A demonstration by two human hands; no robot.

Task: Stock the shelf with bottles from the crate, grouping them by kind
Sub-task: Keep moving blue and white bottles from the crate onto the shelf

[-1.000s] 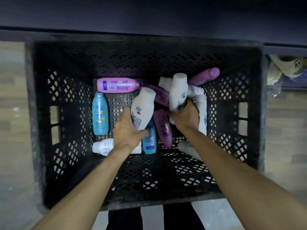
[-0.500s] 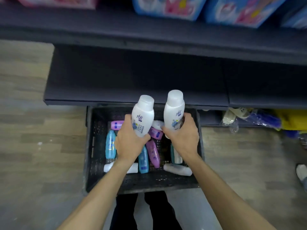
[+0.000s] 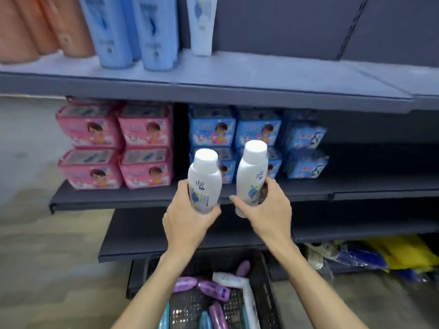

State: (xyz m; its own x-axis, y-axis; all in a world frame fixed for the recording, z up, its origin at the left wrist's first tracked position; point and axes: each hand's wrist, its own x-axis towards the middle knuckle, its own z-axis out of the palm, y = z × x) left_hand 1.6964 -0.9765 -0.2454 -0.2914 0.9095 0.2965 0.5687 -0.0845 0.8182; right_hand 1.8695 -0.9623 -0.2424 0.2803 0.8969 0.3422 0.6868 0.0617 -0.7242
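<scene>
My left hand grips a white bottle upright by its lower half. My right hand grips a second white bottle of the same kind beside it. Both bottles are raised in front of the middle shelf, well above the black crate on the floor. Inside the crate lie several purple bottles, white bottles and blue bottles. The top shelf has bare room on its right part.
Pink packs and blue packs stand stacked on the middle shelf. Tall blue bottles, a white bottle and orange containers stand on the top shelf. Yellow and blue bags lie under the lowest shelf at right.
Both hands have lifted the two white bottles out of the crate and up to the height of the middle shelf. The view has tilted upward from the crate to the shelves.
</scene>
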